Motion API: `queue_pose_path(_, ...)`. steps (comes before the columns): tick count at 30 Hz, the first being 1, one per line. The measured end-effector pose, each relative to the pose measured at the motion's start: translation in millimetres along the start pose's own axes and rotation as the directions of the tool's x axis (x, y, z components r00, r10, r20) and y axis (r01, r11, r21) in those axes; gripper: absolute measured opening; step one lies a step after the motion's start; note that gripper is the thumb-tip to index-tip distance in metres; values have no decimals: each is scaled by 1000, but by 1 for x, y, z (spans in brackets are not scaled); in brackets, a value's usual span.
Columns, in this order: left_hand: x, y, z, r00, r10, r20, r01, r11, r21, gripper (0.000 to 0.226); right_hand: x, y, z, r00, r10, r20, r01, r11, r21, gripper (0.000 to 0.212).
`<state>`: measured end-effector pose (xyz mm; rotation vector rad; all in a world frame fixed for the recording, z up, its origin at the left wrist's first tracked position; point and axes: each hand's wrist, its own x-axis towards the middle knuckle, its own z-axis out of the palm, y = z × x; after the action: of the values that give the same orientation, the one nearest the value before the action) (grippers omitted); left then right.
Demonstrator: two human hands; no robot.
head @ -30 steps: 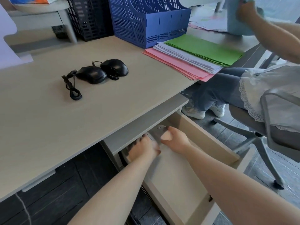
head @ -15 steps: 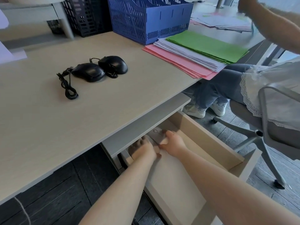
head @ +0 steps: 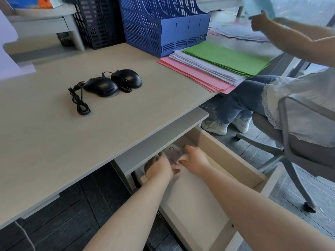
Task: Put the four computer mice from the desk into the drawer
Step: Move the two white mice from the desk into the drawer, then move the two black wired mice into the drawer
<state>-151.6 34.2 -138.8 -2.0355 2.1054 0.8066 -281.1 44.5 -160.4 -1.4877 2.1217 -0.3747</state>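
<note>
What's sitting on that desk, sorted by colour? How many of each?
Black: 3, two mice and one file rack
Blue: 1, file rack
Green: 1, paper stack
White: 1, paper stack
Pink: 1, paper stack
Total: 7

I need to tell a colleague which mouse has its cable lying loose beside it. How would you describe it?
Start at the blue file rack at the back of the desk, then look to its front left, where two black mice lie side by side. It is the left mouse: its cable trails out to the left and forward, unlike its neighbour's.
</note>
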Motion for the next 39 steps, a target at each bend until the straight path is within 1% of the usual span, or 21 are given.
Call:
queue_pose_path(2, -5, 3, -6, 1000, 21, -10, -21, 999, -29, 92, -6, -3, -9, 1000, -4, -8, 4, 1000, -7, 59)
queue_pose_path(5, -19, 6, -17, 997, 61, -45, -61, 998, 7, 64, -19, -7, -24, 1000, -17, -23, 17, 1000, 7, 55)
queue_pose_path(9, -47, 9, -36, 989, 150, -21, -147, 984, 101, 32, -43, -15, -54, 987, -18, -162, 30, 997, 72, 26)
queue_pose_path(11, -64, 13, -51, 981, 192, -26, -189, 978, 85, 17, -57, -20, -69, 972, -31, -234, 52, 995, 85, 26)
queue_pose_path(13, -82, 16, -71, 971, 222, -87, -219, 975, 50, 13, -68, -26, -82, 950, -46, -309, 75, 994, 82, 33)
queue_pose_path(15, -93, 16, -92, 947, 252, -200, -252, 967, 28, 20, -77, -38, -95, 926, -66, -372, 106, 990, 89, 38)
queue_pose_path(17, -100, 15, -112, 907, 274, -321, -286, 958, 10, 27, -82, -54, -107, 909, -93, -406, 144, 985, 97, 32)
queue_pose_path(20, -101, 4, -139, 854, 253, -455, -306, 951, -46, 27, -82, -79, -119, 885, -149, -441, 218, 970, 110, 26)
queue_pose_path(22, -94, -9, -155, 832, 217, -510, -293, 953, -73, 30, -77, -96, -122, 879, -174, -443, 252, 960, 122, 27)
queue_pose_path(25, -74, -35, -177, 818, 144, -558, -238, 966, -101, 42, -61, -121, -121, 896, -203, -394, 270, 955, 121, 32)
queue_pose_path(28, -43, -59, -195, 788, 86, -609, -192, 975, -110, 57, -33, -144, -114, 906, -241, -349, 297, 948, 117, 41)
queue_pose_path(31, -8, -74, -214, 756, 63, -652, -182, 976, -118, 73, 1, -168, -107, 911, -272, -309, 313, 945, 91, 53)
queue_pose_path(33, 13, -79, -227, 774, 55, -631, -157, 982, -108, 83, 22, -185, -106, 914, -281, -292, 319, 943, 92, 58)
queue_pose_path(36, 44, -83, -241, 853, 1, -521, -66, 992, -107, 98, 55, -209, -101, 922, -284, -265, 325, 938, 125, 59)
queue_pose_path(39, 65, -86, -248, 908, -19, -419, -28, 994, -105, 104, 78, -220, -94, 918, -304, -254, 343, 931, 126, 62)
